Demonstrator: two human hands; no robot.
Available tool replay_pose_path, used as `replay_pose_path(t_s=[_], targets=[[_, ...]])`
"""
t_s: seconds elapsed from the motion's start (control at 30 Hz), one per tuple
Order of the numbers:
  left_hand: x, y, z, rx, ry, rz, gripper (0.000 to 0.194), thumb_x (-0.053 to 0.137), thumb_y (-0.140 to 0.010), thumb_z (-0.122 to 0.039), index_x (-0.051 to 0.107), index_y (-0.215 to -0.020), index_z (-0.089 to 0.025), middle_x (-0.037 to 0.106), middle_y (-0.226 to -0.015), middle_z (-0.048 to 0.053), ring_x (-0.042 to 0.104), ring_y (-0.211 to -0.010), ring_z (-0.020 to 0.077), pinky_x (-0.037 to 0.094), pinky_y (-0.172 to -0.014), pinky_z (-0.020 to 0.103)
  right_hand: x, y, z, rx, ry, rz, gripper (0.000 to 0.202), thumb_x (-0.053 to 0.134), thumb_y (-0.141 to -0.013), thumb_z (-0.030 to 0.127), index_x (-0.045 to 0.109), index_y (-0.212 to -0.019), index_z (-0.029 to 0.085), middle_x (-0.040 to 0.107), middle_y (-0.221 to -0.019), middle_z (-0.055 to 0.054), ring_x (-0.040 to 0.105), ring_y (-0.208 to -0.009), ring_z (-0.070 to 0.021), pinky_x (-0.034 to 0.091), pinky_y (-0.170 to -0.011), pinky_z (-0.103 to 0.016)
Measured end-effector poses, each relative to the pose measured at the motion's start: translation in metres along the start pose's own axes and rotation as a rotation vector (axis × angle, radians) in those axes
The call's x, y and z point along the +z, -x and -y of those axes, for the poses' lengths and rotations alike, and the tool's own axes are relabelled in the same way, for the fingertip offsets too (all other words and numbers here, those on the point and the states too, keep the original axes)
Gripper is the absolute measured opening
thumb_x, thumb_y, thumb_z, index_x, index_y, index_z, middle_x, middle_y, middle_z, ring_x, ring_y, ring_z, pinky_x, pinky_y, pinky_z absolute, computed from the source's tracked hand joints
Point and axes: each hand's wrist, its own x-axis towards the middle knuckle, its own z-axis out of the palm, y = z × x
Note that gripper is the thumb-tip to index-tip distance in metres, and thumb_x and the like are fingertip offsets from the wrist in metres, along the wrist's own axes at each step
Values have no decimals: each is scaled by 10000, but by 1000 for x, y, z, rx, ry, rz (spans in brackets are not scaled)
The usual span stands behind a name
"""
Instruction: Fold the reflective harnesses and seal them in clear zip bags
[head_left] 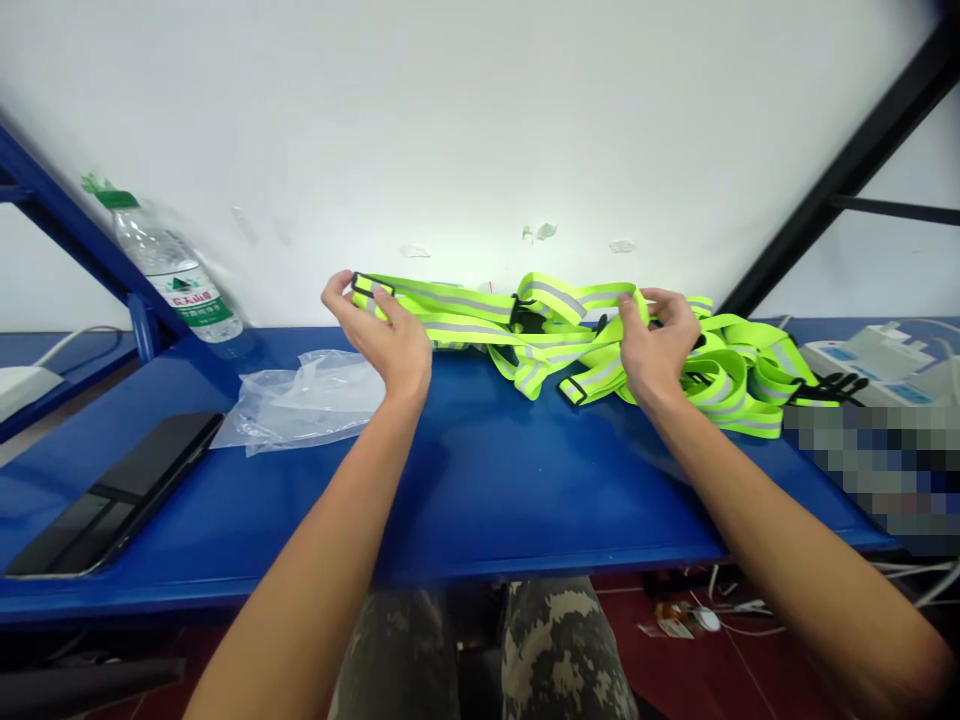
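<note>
Neon yellow reflective straps with grey stripes and black plastic buckles stretch between my hands above the blue table. My left hand pinches one end beside a black slider buckle. Farther right, my right hand has its thumb and fingers closed on another part of the straps. A black buckle sits midway along the stretch. Behind and right of my right hand, a tangled heap of the same straps lies on the table, with black clips at its right end. My right hand hides part of the heap.
A clear plastic bag and a black phone lie on the blue table at left. A water bottle leans by the wall. White devices stand at right. Metal frame bars flank both sides.
</note>
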Motion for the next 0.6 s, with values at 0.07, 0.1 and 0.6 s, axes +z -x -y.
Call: replay_pose_path(t_s=[0.07, 0.1, 0.6], targets=[[-3, -9, 5, -26, 5, -54, 263, 407, -932, -119, 393, -1176, -215, 499, -1316, 110, 482, -1290, 189, 343, -1152, 367, -2, -13, -9, 44, -33, -90, 332, 640, -840, 475, 632, -942, 159, 623, -836, -94, 608, -774, -231, 500, -696, -400], [-4, -14, 9, -48, 11, -84, 255, 396, -932, -114, 390, -1168, -210, 493, -1314, 115, 473, -1299, 188, 329, -1161, 365, -3, -20, -14, 77, -54, -153, 306, 646, -840, 436, 620, -942, 149, 629, -847, -111, 612, -782, -235, 498, -701, -400], [7, 15, 1, 15, -83, 369, 287, 640, -748, -167, 549, -1018, -200, 604, -961, 55, 606, -957, 217, 497, -906, 376, -8, 12, 25, -562, 252, 429, 334, 621, -798, 257, 662, -1126, 207, 591, -1310, -152, 468, -1298, -373, 358, -1074, -591]])
